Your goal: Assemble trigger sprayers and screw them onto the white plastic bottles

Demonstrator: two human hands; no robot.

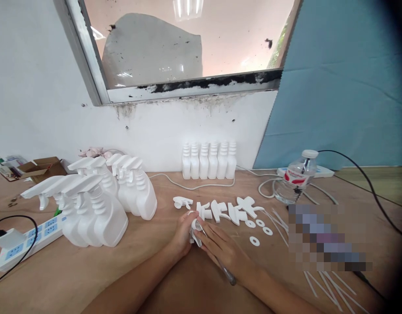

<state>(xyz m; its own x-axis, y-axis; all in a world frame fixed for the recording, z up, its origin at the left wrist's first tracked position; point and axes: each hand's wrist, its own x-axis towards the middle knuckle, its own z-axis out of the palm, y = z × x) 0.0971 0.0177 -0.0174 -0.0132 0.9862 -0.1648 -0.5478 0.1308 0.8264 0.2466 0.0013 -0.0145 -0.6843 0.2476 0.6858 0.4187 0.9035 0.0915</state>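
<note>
Near the front middle of the table, my left hand [181,233] is closed around a white trigger spray head [196,239]. My right hand [225,248] grips a slim metal tool [227,274]; its thicker end sticks out below the palm, and its tip reaches the spray head. What kind of tool it is I cannot make out. Just beyond my hands lie several loose white trigger heads [219,210]. To their right are several flat white washers [254,241], and thin white dip tubes [330,283] lie farther right.
White spray bottles with trigger heads fitted [105,218] stand at left beside a power strip [37,240]. Bottles without heads [213,163] line the wall. A water bottle [294,183], cables and a blurred-out long object [328,240] occupy the right. An open cardboard box [45,168] sits far left.
</note>
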